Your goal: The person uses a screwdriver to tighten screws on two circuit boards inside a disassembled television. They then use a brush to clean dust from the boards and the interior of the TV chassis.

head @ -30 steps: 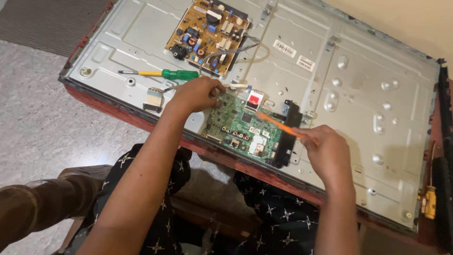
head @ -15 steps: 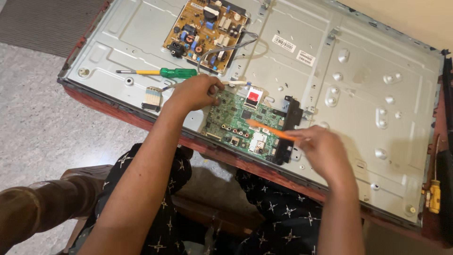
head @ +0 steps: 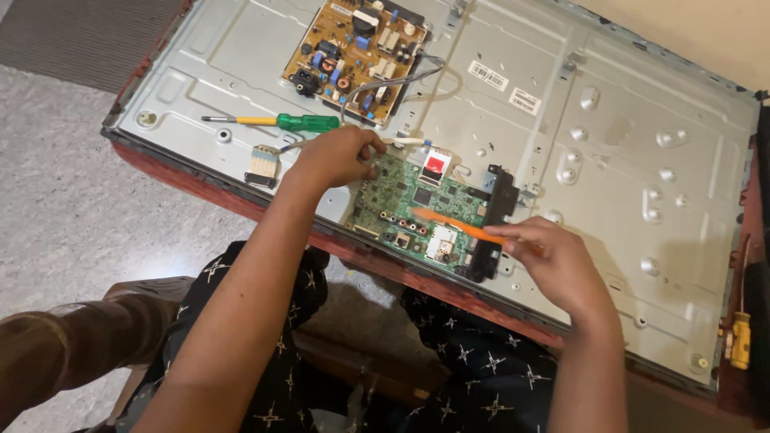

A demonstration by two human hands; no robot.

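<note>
A green circuit board (head: 413,200) is mounted low on the grey metal back panel (head: 609,152) of a flat screen lying face down. My left hand (head: 337,156) rests closed at the board's upper left corner, fingers pinched at a thin white cable there. My right hand (head: 553,269) grips an orange flat pry tool (head: 457,227) whose tip lies across the green board. A black connector bracket (head: 491,224) edges the board on the right.
A brown power board (head: 353,52) sits at the panel's top. A green-and-yellow screwdriver (head: 277,122) lies left of my left hand, a ribbon cable end (head: 261,164) below it. A yellow-handled tool (head: 739,337) rests at the right edge. Another person's sleeve (head: 72,353) is lower left.
My right hand and the orange tool have shifted slightly left across the green board. My left hand stays at the board's corner.
</note>
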